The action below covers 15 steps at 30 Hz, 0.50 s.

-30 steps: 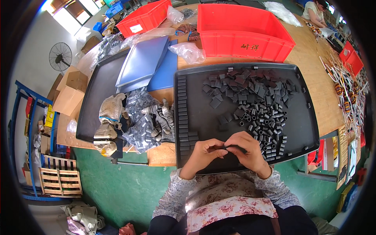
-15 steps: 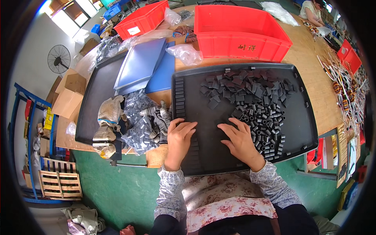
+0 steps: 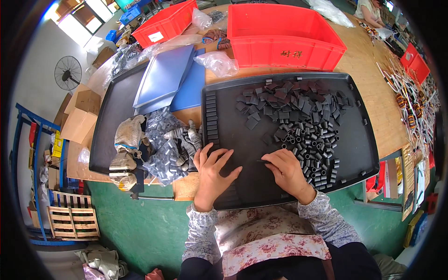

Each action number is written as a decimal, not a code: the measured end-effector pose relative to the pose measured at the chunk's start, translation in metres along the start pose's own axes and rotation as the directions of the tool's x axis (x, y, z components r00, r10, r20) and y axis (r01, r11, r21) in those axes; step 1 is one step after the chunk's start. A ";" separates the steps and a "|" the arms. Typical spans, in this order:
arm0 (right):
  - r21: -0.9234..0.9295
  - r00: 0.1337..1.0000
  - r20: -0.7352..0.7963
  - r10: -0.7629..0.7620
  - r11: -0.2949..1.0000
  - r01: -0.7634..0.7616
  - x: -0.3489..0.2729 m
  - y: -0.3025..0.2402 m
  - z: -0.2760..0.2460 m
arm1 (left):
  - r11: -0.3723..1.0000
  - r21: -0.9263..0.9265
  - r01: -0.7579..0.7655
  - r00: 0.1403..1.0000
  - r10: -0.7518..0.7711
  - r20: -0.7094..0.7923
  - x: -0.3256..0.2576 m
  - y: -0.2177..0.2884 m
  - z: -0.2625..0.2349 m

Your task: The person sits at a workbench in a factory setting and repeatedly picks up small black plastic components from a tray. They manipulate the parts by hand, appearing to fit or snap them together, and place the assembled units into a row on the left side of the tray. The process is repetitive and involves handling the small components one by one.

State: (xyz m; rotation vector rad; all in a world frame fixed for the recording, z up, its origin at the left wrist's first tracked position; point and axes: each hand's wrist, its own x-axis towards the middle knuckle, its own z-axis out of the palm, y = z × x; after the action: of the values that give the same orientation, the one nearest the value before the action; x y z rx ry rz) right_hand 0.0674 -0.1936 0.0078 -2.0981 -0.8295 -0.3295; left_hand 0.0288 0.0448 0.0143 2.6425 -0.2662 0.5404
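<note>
A large black tray [image 3: 364,154] lies in front of me, holding a heap of small dark tube pieces [image 3: 312,140] and flat dark squares [image 3: 270,100]. A neat column of dark pieces [image 3: 211,119] runs along the tray's left side. My left hand [image 3: 212,170] lies flat with fingers spread at the bottom end of that column. My right hand [image 3: 284,170] rests on the tray floor near the tubes, fingers curled, pinching a thin dark piece at its fingertips.
A second black tray [image 3: 105,126] lies to the left with blue sheets [image 3: 165,77], a clear bag of dark parts [image 3: 161,149] and work gloves [image 3: 126,135]. Two red bins [image 3: 284,39] [image 3: 163,23] stand at the back. Cardboard boxes [image 3: 81,116] and a fan [image 3: 67,72] are at left.
One second ago both hands were together near the tray's front edge. They moved apart onto the tray floor; the left hand went to the column of pieces, the right toward the tubes.
</note>
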 end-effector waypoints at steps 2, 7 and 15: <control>0.011 1.000 -0.011 -0.004 1.000 0.004 0.000 0.000 0.000 | 1.000 -0.004 0.009 1.000 -0.009 0.018 0.000 0.004 -0.006; 0.022 1.000 -0.012 -0.008 1.000 0.009 0.000 -0.001 -0.001 | 0.998 0.058 -0.013 1.000 0.012 0.018 -0.002 0.001 -0.004; 0.169 1.000 0.021 0.006 0.986 -0.009 0.001 -0.008 0.001 | 0.866 -0.493 0.078 0.984 0.012 0.175 0.004 0.037 0.022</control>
State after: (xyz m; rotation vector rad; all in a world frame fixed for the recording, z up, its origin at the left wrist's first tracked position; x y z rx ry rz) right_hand 0.0627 -0.1885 0.0125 -1.9484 -0.8318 -0.2259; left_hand 0.0298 0.0020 0.0114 2.1783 -0.3583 0.1896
